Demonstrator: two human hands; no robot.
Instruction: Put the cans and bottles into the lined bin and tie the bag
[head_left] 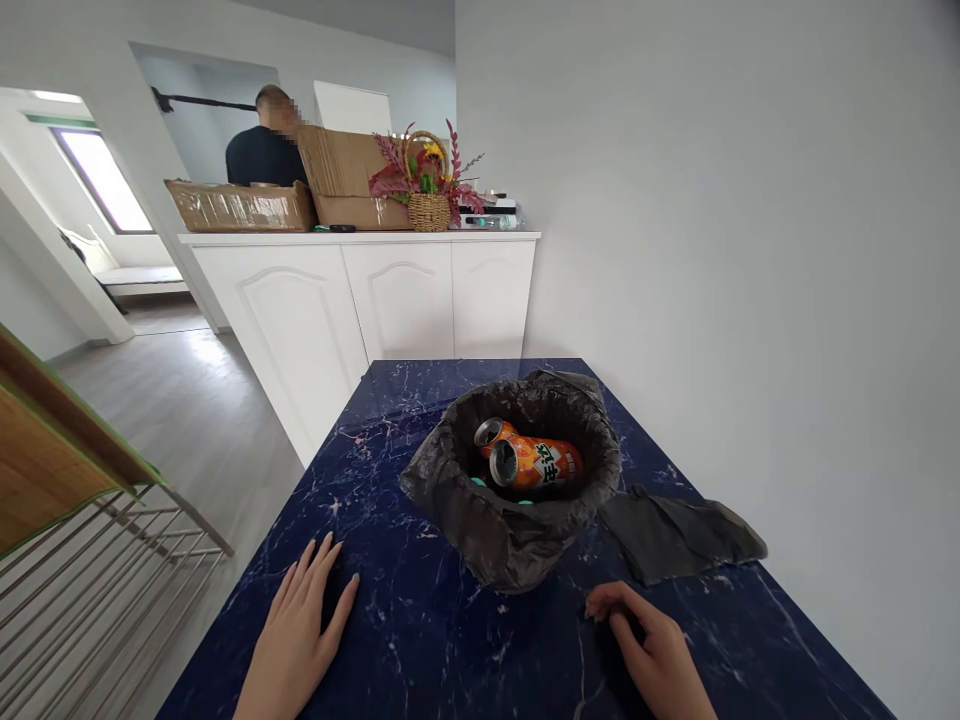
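Observation:
My left hand (302,620) lies flat on the blue marbled table (442,650), fingers stretched out and thumb apart, with nothing under it that I can see. My right hand (651,640) rests on the table with its fingers loosely curled and a gap between thumb and fingers; nothing shows in it. Between and beyond the hands stands a bin lined with a black plastic bag (510,545), touched by neither hand. Inside it are two orange drink cans, a front can (551,464) lying tilted and a rear can (491,433) partly hidden behind it. Small green pieces show beneath them.
A folded black plastic bag (686,535) lies right of the bin, near the wall (750,250). Behind the table, a white cabinet (397,300) bears cardboard boxes (247,208) and a flower basket (429,212). A metal rack (180,540) stands left. A person (262,155) is beyond the boxes.

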